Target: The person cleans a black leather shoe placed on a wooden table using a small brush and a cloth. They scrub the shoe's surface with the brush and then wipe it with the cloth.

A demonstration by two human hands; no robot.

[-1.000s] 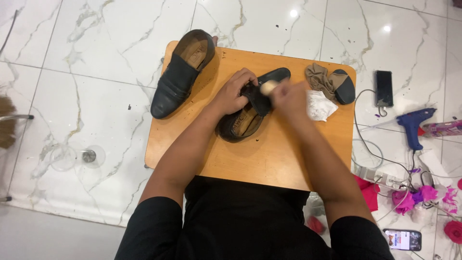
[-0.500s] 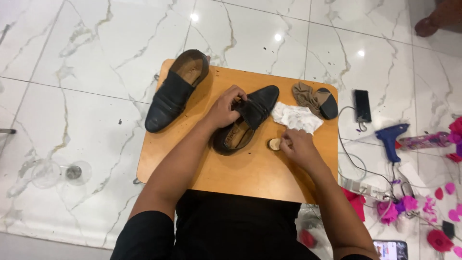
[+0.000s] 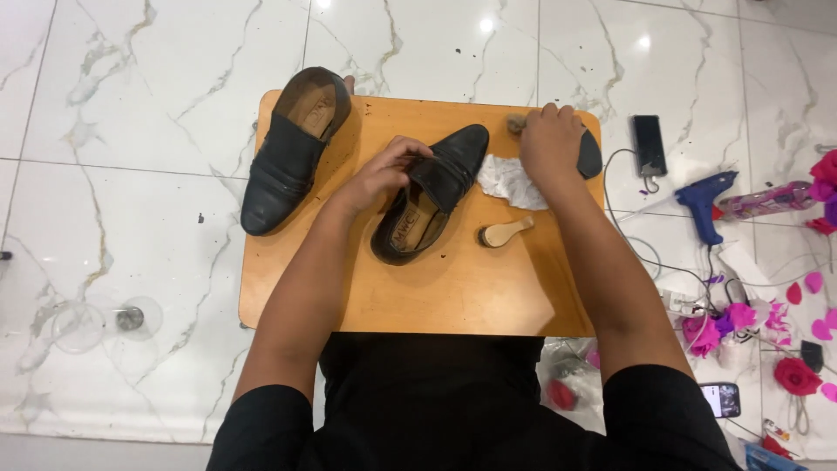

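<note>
A black slip-on shoe [image 3: 436,196] lies on its side in the middle of a small wooden board [image 3: 453,288]. My left hand [image 3: 384,174] grips it at the opening. My right hand [image 3: 549,144] is at the board's far right corner, its fingers curled over a brown-bristled brush with a black oval back [image 3: 589,155]. A small wooden-handled dauber brush [image 3: 504,234] lies loose on the board, just right of the shoe. A crumpled white cloth [image 3: 510,181] sits between the shoe and my right hand. The second black shoe [image 3: 292,148] rests on the board's far left corner.
The board rests over my lap above a white marble floor. On the floor to the right lie a black phone [image 3: 649,144], a blue glue gun [image 3: 706,201], cables and pink and red paper flowers [image 3: 741,318]. A clear glass [image 3: 129,318] stands on the floor at left.
My right hand has set the small dauber brush down on the board and moved up to the brush at the far right corner. The left hand still holds the shoe.
</note>
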